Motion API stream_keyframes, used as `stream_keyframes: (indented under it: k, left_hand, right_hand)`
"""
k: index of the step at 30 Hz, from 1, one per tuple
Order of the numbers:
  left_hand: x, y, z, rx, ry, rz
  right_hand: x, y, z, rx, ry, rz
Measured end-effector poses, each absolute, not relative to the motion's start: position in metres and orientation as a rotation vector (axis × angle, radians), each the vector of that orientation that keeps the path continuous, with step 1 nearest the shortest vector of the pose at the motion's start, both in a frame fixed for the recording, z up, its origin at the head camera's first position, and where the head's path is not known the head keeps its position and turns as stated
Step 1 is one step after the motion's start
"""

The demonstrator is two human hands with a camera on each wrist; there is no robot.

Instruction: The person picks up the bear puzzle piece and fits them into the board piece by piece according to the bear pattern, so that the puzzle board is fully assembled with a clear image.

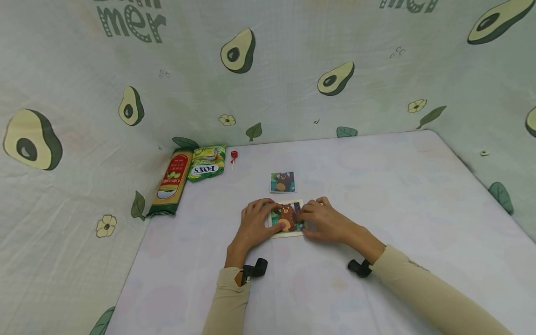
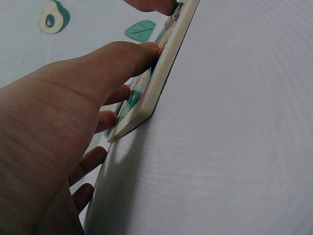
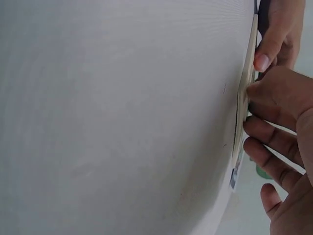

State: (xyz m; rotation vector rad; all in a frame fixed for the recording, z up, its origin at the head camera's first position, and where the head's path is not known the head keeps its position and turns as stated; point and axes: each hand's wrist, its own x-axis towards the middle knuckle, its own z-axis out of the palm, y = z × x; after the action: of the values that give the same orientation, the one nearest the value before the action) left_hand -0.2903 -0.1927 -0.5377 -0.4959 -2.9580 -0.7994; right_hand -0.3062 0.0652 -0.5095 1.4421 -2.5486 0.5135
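A light wooden frame holding a bear picture, apparently a tray puzzle (image 1: pixel 286 218), lies flat on the table. At its left side is my left hand (image 1: pixel 257 223); the straight thumb (image 2: pixel 132 54) presses on the picture, and the other fingers lie along the far and left edges. My right hand (image 1: pixel 326 222) touches the right part of the puzzle with thumb and index finger (image 3: pixel 266 95) close together. Whether a loose piece sits between them is hidden. Behind the puzzle lies a small card (image 1: pixel 282 182) with a similar bear picture.
At the back left lie a long red and gold food packet (image 1: pixel 172 181) and a green and yellow FOX'S candy bag (image 1: pixel 207 163). A red lollipop (image 1: pixel 234 157) is beside the bag. A pale cloth (image 1: pixel 377 195) covers the table, and an avocado-print curtain (image 1: pixel 284 70) hangs behind.
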Motion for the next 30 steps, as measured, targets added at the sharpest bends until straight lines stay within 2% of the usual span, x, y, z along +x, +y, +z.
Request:
stream_keyframes:
  k: [15, 24, 30]
  left_hand:
    - [-0.292, -0.193, -0.538, -0.489, -2.945, -0.817]
    - [-0.298, -0.200, -0.549, -0.404, -2.852, -1.025]
    - [-0.294, -0.220, -0.545, -0.241, -2.783, -1.021]
  right_hand:
    - [-0.301, 0.065, -0.507, 1.398, -2.614, 0.545]
    - [-0.299, 0.091, -0.510, 1.194, -2.713, 0.614]
    - [-0.301, 0.121, -0.515, 1.116, -2.722, 0.554]
